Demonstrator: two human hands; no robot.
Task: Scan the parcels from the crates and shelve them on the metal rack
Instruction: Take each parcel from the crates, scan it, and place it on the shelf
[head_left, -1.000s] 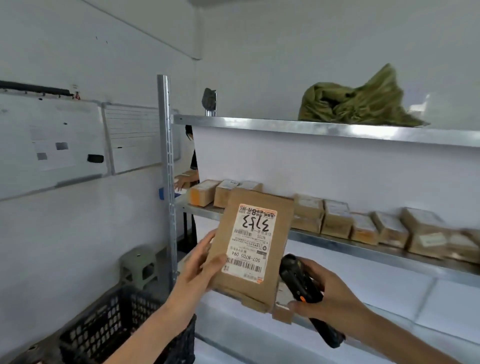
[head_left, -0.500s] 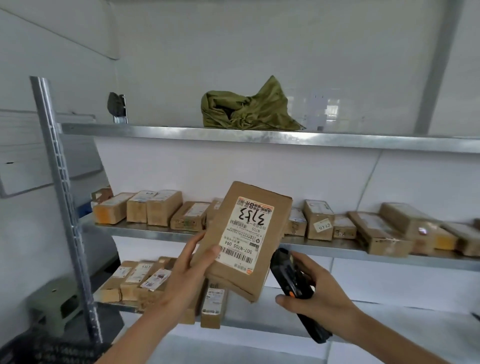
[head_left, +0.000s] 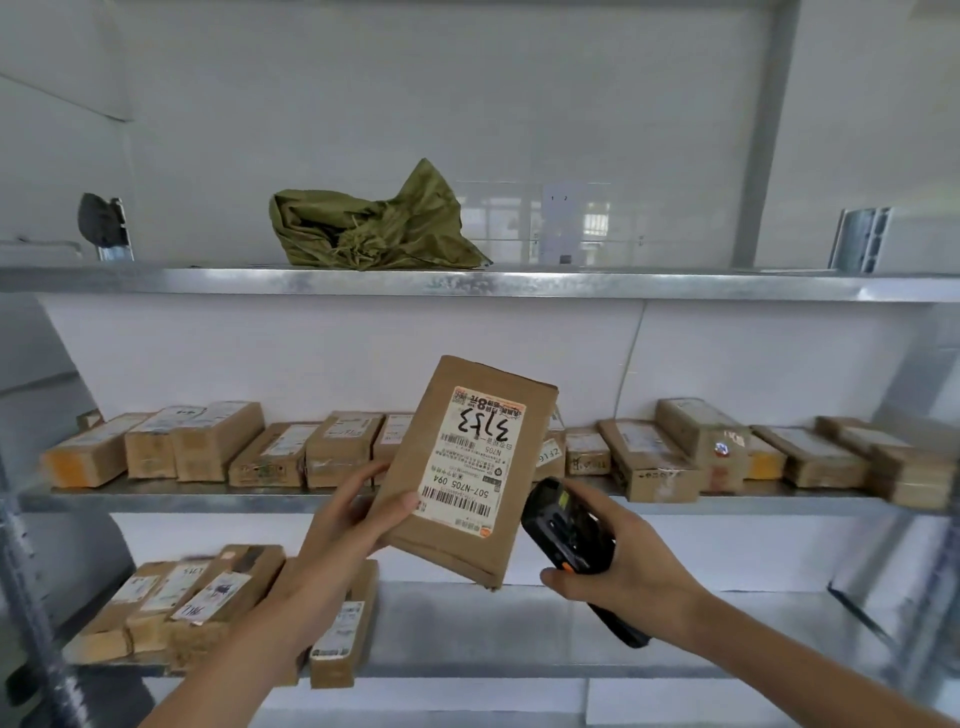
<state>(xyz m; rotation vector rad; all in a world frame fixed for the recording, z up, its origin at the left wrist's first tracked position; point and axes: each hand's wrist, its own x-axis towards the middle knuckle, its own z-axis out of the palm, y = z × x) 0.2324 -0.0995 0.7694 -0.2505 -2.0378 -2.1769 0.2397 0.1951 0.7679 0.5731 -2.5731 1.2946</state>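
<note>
Left hand (head_left: 343, 525) gripping parcel (head_left: 467, 467), right hand (head_left: 623, 561) holding scanner (head_left: 563, 535)

The parcel (head_left: 470, 467) hides the left hand's (head_left: 349, 525) fingers behind it; the scanner's (head_left: 566, 540) lower half disappears inside the right hand's (head_left: 618, 566) grip.

Parcel (head_left: 470, 467) label (head_left: 470, 460), upside down: handwritten "3153" probably, printed "507-N705 094", "N705", big "8".
</note>
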